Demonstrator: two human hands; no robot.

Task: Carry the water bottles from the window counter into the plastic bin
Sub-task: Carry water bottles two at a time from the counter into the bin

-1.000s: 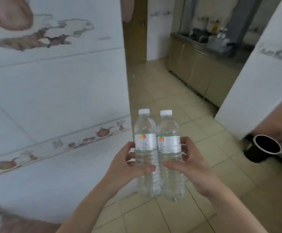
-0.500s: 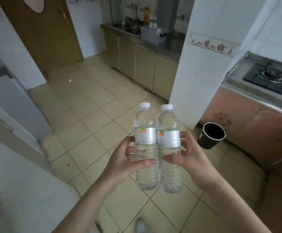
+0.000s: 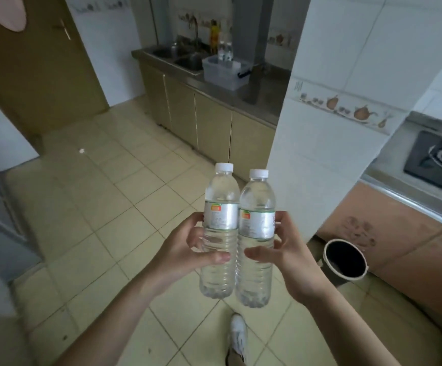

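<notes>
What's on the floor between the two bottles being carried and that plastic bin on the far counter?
In the head view, bare floor tiles stretch from the bottles to the cabinets under the plastic bin; nothing stands there.

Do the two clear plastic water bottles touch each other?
Touching. The head view shows the left bottle and right bottle pressed side by side at their labels, no gap visible there.

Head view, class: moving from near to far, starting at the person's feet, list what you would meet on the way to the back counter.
White shoe → two held water bottles → beige floor tiles → cabinet doors → clear plastic bin on the counter → bottles behind the bin.
</notes>
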